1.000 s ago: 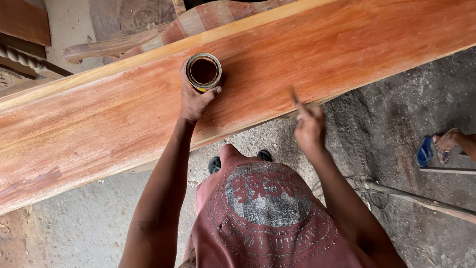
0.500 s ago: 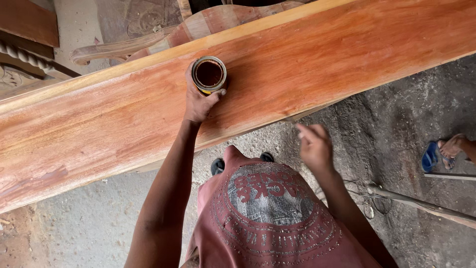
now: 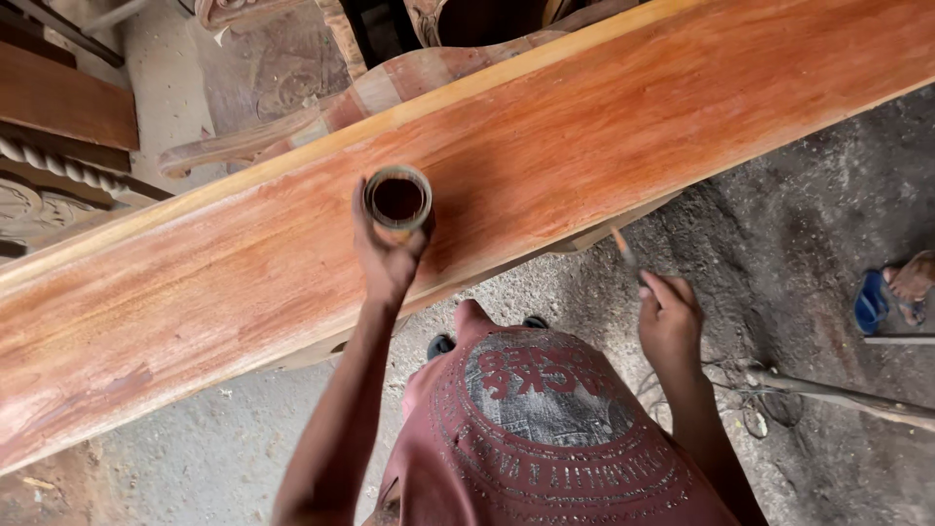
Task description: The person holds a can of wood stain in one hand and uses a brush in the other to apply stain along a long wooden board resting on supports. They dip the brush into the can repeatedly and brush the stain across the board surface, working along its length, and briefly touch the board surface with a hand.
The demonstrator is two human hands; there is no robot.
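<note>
A long reddish-brown wooden plank [image 3: 604, 146] runs slantwise across the view, its surface stained orange. My left hand [image 3: 386, 255] grips a small round tin [image 3: 397, 199] of dark stain, held over the middle of the plank. My right hand [image 3: 668, 318] holds a thin brush [image 3: 623, 251] by its handle, just off the plank's near edge, above the ground. The brush tip points up toward the plank's edge. My red printed shirt fills the bottom centre.
Carved wooden furniture parts [image 3: 292, 127] lie beyond the plank at the top left, beside a turned post [image 3: 58, 166]. Grey concrete ground [image 3: 799, 224] lies below. Another person's foot in a blue sandal [image 3: 891, 292] stands at the right edge. A metal rod [image 3: 838, 394] lies on the ground.
My right hand with the brush has come off the plank and dropped toward me. My left hand has lifted the tin slightly along the plank.
</note>
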